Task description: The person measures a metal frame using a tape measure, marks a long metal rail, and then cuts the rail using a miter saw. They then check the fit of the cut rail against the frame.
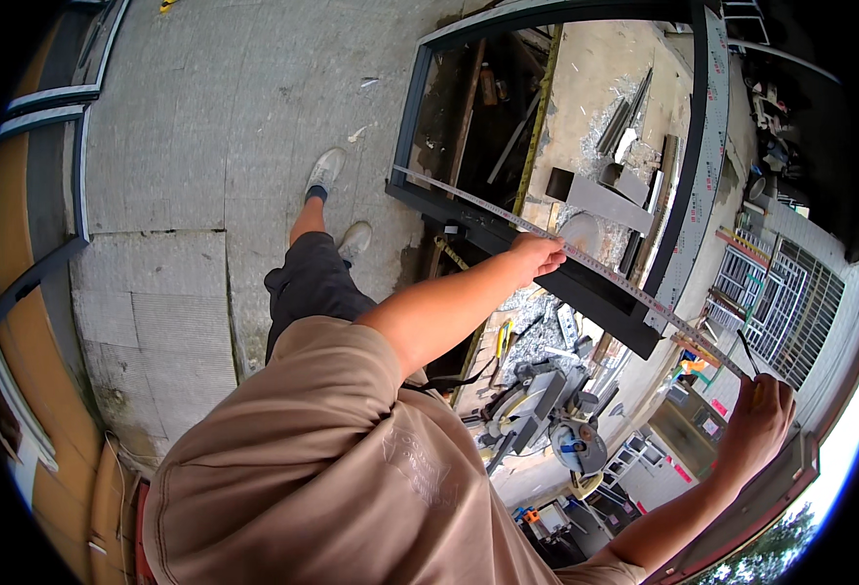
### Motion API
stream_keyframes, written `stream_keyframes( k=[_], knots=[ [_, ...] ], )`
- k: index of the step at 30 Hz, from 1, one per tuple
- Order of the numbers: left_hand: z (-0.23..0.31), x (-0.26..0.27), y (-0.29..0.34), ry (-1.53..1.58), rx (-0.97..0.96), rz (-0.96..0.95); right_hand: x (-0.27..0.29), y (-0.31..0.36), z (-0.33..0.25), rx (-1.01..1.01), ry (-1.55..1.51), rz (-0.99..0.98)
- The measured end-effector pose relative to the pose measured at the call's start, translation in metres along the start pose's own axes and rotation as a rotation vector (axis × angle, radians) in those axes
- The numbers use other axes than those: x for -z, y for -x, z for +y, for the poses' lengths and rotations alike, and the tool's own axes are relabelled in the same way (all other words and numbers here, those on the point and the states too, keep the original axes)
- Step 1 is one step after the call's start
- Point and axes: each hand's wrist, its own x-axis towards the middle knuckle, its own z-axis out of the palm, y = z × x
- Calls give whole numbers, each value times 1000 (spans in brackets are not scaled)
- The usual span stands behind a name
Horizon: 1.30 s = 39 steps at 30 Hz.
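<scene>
The left hand (pixel 539 257) is reaching across the near bar of a large dark frame (pixel 595 308), its fingers curling nearly closed and the thumb side meeting a pale measuring tape (pixel 478 203) partway along its length. The tape is running in an almost straight line from the frame's left corner, along that near bar, past the left hand and out beyond the right corner toward the right hand (pixel 763 421). There the fingers are folding tightly around the tape's end, with a bit of yellow showing between them; how much of a case they are covering, I cannot tell. A slim dark rod (pixel 748 353) is also sticking up from the right hand. A strip of printed whitish film (pixel 695 210) is lining the right side of the frame. Through the opening, grey metal offcuts (pixel 607 203) are lying on a pale surface among scattered shiny shavings. Nearer the body, a mitre saw (pixel 529 408) is standing amid more shavings, with a yellow-handled tool (pixel 504 337) lying just beyond it. The person is wearing a brown shirt (pixel 303 458) and dark shorts (pixel 317 290), and both light shoes (pixel 327 170) are resting on grey paving (pixel 176 107). Metal grilles (pixel 790 302) are leaning at the far right.
</scene>
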Motion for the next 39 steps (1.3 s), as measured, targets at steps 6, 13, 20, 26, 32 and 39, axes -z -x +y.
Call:
stream_keyframes(
  k=[6,13,20,26,32,39],
  knots=[
    [-9,7,-8,3,6,-5,-4,-3,-5,25,-6,-6],
    [-19,2,-3,31,-49,-33,-6,-2,9,6,14,-2],
    [-20,4,-6,24,-42,6,-13,-4,6,-19,24,-42],
    [-19,5,-3,30,-56,3,-17,-5,6,-14,27,-47],
    [-18,6,1,11,-54,12,-18,-4,8,-42,6,-73],
    [-22,4,0,57,-34,-10,-15,0,7,-34,47,-57]
  ],
)
